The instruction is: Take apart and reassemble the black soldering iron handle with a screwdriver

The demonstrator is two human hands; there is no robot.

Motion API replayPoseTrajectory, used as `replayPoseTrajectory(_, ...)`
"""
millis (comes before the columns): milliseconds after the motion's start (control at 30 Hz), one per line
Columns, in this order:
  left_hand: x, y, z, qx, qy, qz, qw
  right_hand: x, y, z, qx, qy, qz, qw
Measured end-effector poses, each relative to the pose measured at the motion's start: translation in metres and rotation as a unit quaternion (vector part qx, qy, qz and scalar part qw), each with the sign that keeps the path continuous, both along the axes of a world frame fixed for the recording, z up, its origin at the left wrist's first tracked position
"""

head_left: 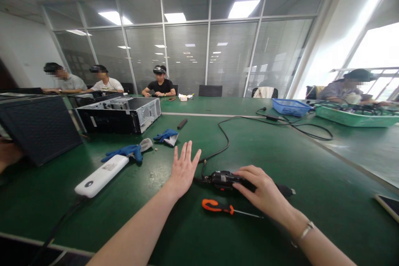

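My right hand (pixel 260 187) rests over a black corded tool (pixel 222 178), with fingers on its far side and thumb on its near side. The tool lies flat, its narrow tip pointing right; my palm hides its middle. To its left, my left hand (pixel 184 170) is held palm down, fingers stretched out and holding nothing, close to the black cord (pixel 222 143). A screwdriver (pixel 224 208) with an orange and black handle lies just in front of the tool, its shaft towards the right.
Blue gloves (pixel 126 152) and a white elongated device (pixel 102 176) lie left. Beyond stands an opened computer case (pixel 118 114). A blue basket (pixel 291 108) and a green basket (pixel 352 117) are at right. Several people sit around the green table (pixel 174 237).
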State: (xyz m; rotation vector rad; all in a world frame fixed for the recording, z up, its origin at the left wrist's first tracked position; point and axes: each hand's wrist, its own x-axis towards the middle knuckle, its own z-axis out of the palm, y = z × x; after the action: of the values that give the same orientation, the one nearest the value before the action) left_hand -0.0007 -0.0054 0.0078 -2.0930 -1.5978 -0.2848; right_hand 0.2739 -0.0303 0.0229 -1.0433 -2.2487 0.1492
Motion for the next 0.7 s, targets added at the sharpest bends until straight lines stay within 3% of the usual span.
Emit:
replayPoseTrajectory(100, 0.000, -0.001, 0.001, -0.007, -0.008, 0.001, 1.000, 0.026, 0.015, -0.002, -0.042, -0.029, -0.020, 0.999)
replayPoseTrajectory(267, 0.001, -0.004, 0.002, -0.024, 0.000, -0.010, 1.000, 0.065, 0.023, -0.009, -0.135, -0.081, 0.018, 0.987)
replayPoseTrajectory(467, 0.001, -0.005, 0.004, -0.015, -0.018, -0.034, 0.999, 0.080, 0.025, -0.021, -0.115, -0.102, -0.012, 0.988)
replayPoseTrajectory(567, 0.001, -0.005, 0.004, -0.009, -0.023, -0.049, 0.998, 0.101, 0.040, -0.031, -0.085, -0.106, -0.081, 0.988)
replayPoseTrajectory(700, 0.001, -0.007, 0.005, -0.001, -0.029, -0.044, 0.999, 0.159, 0.066, -0.047, -0.055, -0.102, -0.272, 0.955)
